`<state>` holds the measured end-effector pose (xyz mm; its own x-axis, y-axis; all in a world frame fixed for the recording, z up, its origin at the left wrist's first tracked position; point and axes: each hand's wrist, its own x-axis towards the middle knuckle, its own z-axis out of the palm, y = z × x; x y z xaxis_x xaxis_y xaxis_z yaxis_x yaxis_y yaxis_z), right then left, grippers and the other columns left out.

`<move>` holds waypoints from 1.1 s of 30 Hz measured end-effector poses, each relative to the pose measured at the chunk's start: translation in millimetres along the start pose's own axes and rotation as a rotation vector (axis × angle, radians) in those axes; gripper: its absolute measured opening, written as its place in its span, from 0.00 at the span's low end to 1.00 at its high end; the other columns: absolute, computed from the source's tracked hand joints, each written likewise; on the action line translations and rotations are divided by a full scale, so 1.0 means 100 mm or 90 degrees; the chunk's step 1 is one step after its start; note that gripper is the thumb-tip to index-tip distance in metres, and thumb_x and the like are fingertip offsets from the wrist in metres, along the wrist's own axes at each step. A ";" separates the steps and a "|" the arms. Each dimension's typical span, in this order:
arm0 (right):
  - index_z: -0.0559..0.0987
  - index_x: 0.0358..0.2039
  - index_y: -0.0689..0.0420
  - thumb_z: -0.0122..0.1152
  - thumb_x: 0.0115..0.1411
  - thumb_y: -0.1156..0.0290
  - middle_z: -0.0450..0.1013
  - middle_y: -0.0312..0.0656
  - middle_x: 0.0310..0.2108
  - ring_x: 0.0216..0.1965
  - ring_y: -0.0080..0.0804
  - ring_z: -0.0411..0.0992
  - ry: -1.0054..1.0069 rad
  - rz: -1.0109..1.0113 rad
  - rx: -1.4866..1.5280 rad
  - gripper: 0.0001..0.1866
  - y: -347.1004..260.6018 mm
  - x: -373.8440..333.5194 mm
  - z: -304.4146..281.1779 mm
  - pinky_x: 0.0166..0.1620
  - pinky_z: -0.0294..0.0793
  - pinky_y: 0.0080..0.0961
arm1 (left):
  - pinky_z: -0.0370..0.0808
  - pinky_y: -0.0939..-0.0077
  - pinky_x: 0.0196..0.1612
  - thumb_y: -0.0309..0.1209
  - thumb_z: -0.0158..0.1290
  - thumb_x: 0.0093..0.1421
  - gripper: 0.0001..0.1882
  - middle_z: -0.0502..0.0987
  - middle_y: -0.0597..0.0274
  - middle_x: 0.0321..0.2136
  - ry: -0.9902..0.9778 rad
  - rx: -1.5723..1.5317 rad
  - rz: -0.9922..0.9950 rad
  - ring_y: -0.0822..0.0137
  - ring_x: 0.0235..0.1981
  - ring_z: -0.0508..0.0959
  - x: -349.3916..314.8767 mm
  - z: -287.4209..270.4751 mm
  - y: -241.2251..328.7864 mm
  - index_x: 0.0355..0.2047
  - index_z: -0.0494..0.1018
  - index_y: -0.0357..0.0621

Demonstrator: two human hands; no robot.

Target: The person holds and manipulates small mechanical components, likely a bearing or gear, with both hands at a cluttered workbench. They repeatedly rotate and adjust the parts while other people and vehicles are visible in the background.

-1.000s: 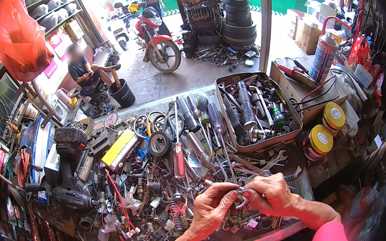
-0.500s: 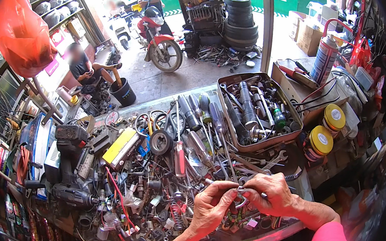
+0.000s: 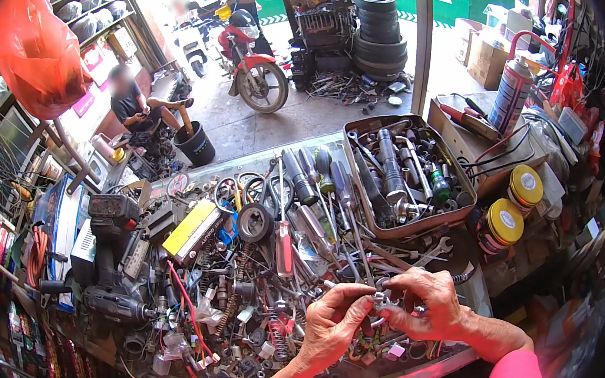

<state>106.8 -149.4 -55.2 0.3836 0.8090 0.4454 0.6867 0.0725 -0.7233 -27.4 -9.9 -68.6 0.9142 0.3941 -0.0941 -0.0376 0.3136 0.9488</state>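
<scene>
Over the near right part of the cluttered table, my left hand (image 3: 334, 320) pinches a small silvery metal part (image 3: 380, 299) between thumb and forefinger. My right hand (image 3: 433, 302) meets it from the other side, thumb and curled fingers around the same part. Its exact kind is too small and too covered to tell. Loose nuts, springs and connectors lie under both hands. Just beyond them are long screwdrivers, one with a red and clear handle (image 3: 284, 250), and an open-ended wrench (image 3: 435, 252).
A metal tin (image 3: 417, 234) full of sockets and tools stands beyond my right hand, beside yellow-lidded jars (image 3: 502, 221). Farther left lie a cordless impact wrench (image 3: 111, 294), a yellow box (image 3: 193, 230) and a tape roll (image 3: 254, 222). Two people and a red motorcycle (image 3: 256, 68) are in the background.
My right hand's fingers have lifted and spread a little around the metal part, from a tighter pinch. My left hand keeps its grip in nearly the same place.
</scene>
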 end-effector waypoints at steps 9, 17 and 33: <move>0.77 0.32 0.62 0.67 0.52 0.70 0.73 0.44 0.22 0.19 0.38 0.73 0.007 -0.069 -0.015 0.11 0.11 -0.01 0.02 0.19 0.70 0.27 | 0.69 0.87 0.22 0.27 0.52 0.63 0.10 0.80 0.60 0.28 0.006 0.012 0.005 0.76 0.21 0.77 0.00 0.02 0.00 0.43 0.73 0.37; 0.77 0.31 0.61 0.68 0.51 0.69 0.73 0.41 0.21 0.16 0.33 0.71 -0.004 -0.042 -0.031 0.11 0.00 0.00 0.03 0.17 0.68 0.26 | 0.70 0.87 0.25 0.27 0.53 0.62 0.11 0.79 0.63 0.30 -0.011 -0.015 -0.015 0.78 0.24 0.75 0.00 -0.02 -0.02 0.45 0.72 0.38; 0.78 0.34 0.61 0.69 0.51 0.69 0.73 0.40 0.21 0.15 0.29 0.69 0.001 -0.086 -0.032 0.13 0.16 -0.03 0.03 0.18 0.68 0.24 | 0.72 0.87 0.26 0.26 0.53 0.62 0.11 0.78 0.63 0.30 -0.022 0.001 -0.011 0.79 0.26 0.76 0.00 -0.02 -0.01 0.45 0.72 0.38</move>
<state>114.9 -149.4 -69.9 0.2858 0.7932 0.5377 0.7628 0.1513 -0.6287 -28.3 -8.4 -70.2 0.9281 0.3587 -0.1002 -0.0210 0.3190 0.9475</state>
